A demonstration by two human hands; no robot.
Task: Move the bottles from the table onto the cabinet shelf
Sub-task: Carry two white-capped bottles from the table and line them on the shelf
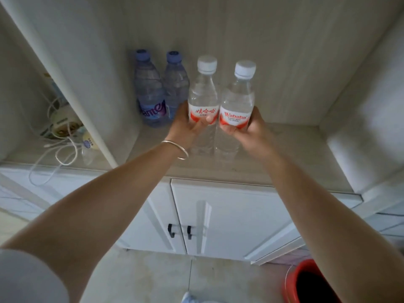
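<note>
Two clear Wahaha water bottles stand upright on the pale cabinet shelf (295, 147), touching each other. My left hand (185, 125) wraps the left bottle (203, 95), whose red-and-white label shows Chinese characters; my right hand (244, 127) wraps the right bottle (238, 99), labelled "Wahaha". Just left of my left hand stand two blue-capped bottles (161, 88), one with a purple label. Below my wrists are white cabinet doors (229, 215) with black handles; farther left lie white cables (59, 149).

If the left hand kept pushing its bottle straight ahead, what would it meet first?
Probably the cabinet's back wall. The left hand points past the blue bottles on its left, though depth is unclear.
</note>
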